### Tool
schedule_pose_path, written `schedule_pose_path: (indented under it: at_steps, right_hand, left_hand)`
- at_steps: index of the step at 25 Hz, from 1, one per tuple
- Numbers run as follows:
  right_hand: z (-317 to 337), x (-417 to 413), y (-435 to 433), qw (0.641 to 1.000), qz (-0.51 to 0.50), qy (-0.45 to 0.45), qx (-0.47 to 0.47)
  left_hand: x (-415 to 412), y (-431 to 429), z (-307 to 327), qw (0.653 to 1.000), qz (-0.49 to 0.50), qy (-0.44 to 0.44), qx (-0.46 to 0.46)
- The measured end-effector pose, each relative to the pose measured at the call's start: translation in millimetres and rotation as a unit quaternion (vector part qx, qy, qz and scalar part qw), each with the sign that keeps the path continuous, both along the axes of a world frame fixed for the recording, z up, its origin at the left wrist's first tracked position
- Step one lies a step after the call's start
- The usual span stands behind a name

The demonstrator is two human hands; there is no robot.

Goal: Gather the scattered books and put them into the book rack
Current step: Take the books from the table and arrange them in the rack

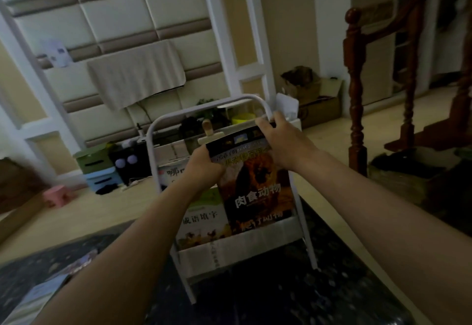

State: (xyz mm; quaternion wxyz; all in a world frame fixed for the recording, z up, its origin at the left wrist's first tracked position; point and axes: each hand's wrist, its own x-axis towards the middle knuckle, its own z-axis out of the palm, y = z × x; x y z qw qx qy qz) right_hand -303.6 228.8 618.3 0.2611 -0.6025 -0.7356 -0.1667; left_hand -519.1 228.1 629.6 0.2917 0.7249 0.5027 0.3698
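Right, both hands are holding the dark book [258, 192] by its top corners. The left hand [204, 166] is pinching the upper left corner and the right hand [281, 143] is curling over the upper right edge.

The book is standing upright in the front pocket of the white book rack [229, 250]. Its lower edge is dipping behind the pocket wall, and I can't tell if it is bottoming out.

Handling: it is looking like a thin, large-format paperback with a glossy cover. I'm judging it light, a bit floppy and slippery. The top corners are working as a grip for lowering it, while a one-corner hold is likely to bend it.

- **In the rack:** a green-white book [201, 212] is sitting just beside it on the left in the same pocket, touching or overlapping. A white book [173, 171] is standing in the pocket behind.
- **In the way:** the rack's hoop frame [204, 111] is arching over the top. The right hand's knuckles are sitting near its right bend, so I'm expecting tight clearance on pull-out.
- **Left to collect:** at least one more book [43, 296] is lying flat on the dark rug [281, 299] at lower left, blurred and well apart from the rack.
- **Clear of the work:** a pink stool [57, 195] and a wooden stair post [355, 95] are standing off to the sides.
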Motion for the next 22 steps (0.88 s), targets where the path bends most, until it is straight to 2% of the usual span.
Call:
schedule_pose_path:
  at_steps: [3, 7, 12, 18, 22]
  right_hand:
    - [-14.6, 5.5, 2.3, 0.999, -0.003, -0.024, 0.033]
    - [-29.2, -2.2, 9.7, 0.997, 0.009, -0.057, 0.046]
    - [-48.8, -7.5, 19.1, 0.995, 0.002, -0.089, 0.037]
    - [-71.3, -11.4, 28.3, 0.990, -0.024, -0.120, 0.064]
    - [-81.7, -12.7, 29.5, 0.994, -0.021, -0.097, 0.049]
  left_hand:
    - [5.7, 12.2, -8.0, 0.996, 0.015, 0.046, 0.068]
    - [2.2, 21.2, -24.0, 0.976, 0.051, 0.155, 0.144]
    - [-12.4, 36.1, -51.8, 0.922, 0.115, 0.310, 0.202]
    - [-9.6, 37.0, -66.7, 0.902, 0.128, 0.357, 0.205]
    - [-11.6, 34.4, -78.5, 0.878, 0.126, 0.401, 0.228]
